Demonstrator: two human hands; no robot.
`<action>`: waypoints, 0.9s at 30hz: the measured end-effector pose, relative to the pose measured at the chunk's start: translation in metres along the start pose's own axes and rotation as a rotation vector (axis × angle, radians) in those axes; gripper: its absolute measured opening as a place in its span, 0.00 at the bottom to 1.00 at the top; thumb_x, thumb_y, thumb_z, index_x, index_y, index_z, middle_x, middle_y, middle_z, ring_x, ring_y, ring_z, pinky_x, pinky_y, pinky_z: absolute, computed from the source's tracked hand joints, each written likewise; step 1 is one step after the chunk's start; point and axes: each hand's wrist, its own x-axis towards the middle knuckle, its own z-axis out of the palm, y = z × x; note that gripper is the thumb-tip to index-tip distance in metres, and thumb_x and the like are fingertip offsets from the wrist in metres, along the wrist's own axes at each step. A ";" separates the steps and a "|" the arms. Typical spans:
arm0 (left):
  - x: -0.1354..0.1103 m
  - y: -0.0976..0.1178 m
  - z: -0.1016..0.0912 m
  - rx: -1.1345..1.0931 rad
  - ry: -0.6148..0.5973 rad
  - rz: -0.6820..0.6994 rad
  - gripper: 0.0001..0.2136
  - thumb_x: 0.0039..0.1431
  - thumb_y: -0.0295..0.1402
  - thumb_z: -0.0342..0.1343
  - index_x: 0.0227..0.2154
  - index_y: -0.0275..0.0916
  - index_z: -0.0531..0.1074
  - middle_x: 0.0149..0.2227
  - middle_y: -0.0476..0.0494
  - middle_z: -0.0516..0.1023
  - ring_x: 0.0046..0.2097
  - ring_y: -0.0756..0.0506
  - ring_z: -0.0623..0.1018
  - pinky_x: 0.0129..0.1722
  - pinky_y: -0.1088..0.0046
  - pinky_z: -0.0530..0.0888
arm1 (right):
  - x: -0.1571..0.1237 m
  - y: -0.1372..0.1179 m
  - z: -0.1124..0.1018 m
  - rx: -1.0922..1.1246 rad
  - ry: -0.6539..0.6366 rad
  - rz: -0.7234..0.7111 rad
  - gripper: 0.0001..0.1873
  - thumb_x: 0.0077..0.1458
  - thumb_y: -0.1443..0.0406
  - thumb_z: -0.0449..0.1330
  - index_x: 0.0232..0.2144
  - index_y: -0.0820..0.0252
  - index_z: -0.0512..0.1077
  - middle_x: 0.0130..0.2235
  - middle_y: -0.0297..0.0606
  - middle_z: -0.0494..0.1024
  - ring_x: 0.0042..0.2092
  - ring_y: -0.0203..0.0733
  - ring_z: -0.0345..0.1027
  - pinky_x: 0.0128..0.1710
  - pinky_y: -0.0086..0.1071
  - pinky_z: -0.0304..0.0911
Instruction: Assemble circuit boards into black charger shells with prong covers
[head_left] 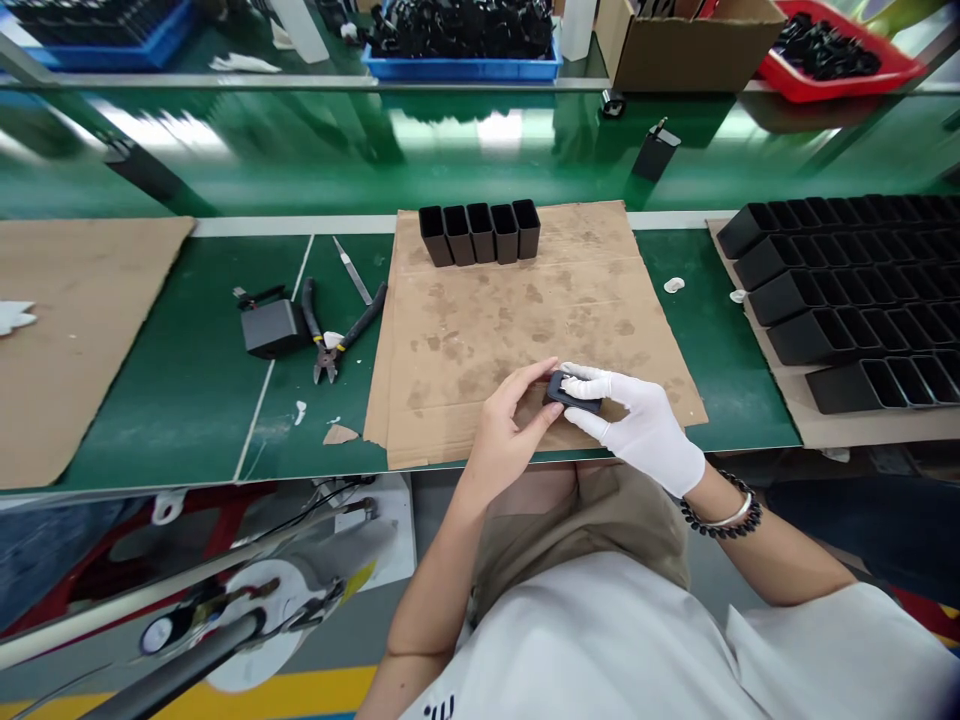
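A small black plastic part (570, 391) is held between both hands over the stained cardboard sheet (525, 320), near its front edge. My bare left hand (510, 425) pinches the part's left side with thumb and fingers. My right hand (634, 425), in a white glove, grips its right side with fingers laid across the top. At the back of the cardboard stands a row of several open black rectangular housings (480, 232).
Cutting pliers (334, 335), a thin file (352, 270) and a black box (271, 327) lie left of the cardboard. Stacked rows of black housings (855, 300) fill the right side. Blue bins (461, 45), a carton (690, 45) and a red tray (832, 50) stand beyond the green conveyor.
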 end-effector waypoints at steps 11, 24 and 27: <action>-0.001 0.007 -0.009 0.611 -0.032 0.218 0.17 0.71 0.37 0.54 0.59 0.47 0.74 0.52 0.39 0.80 0.55 0.38 0.77 0.57 0.59 0.71 | 0.001 0.003 -0.003 -0.034 -0.011 -0.020 0.08 0.56 0.66 0.67 0.40 0.54 0.81 0.49 0.37 0.85 0.51 0.48 0.81 0.55 0.42 0.78; -0.006 -0.002 -0.021 -0.169 0.218 -0.052 0.13 0.63 0.38 0.63 0.48 0.39 0.76 0.41 0.43 0.82 0.46 0.47 0.82 0.48 0.74 0.78 | 0.021 0.012 -0.015 0.289 0.043 0.356 0.14 0.58 0.57 0.65 0.44 0.56 0.77 0.49 0.41 0.84 0.47 0.50 0.82 0.43 0.42 0.82; -0.007 -0.001 -0.021 -0.176 0.220 -0.055 0.12 0.64 0.37 0.63 0.48 0.39 0.77 0.42 0.42 0.83 0.47 0.47 0.82 0.48 0.74 0.78 | 0.030 0.007 -0.025 0.682 -0.103 0.523 0.16 0.67 0.56 0.54 0.46 0.57 0.77 0.50 0.41 0.84 0.51 0.45 0.81 0.52 0.43 0.79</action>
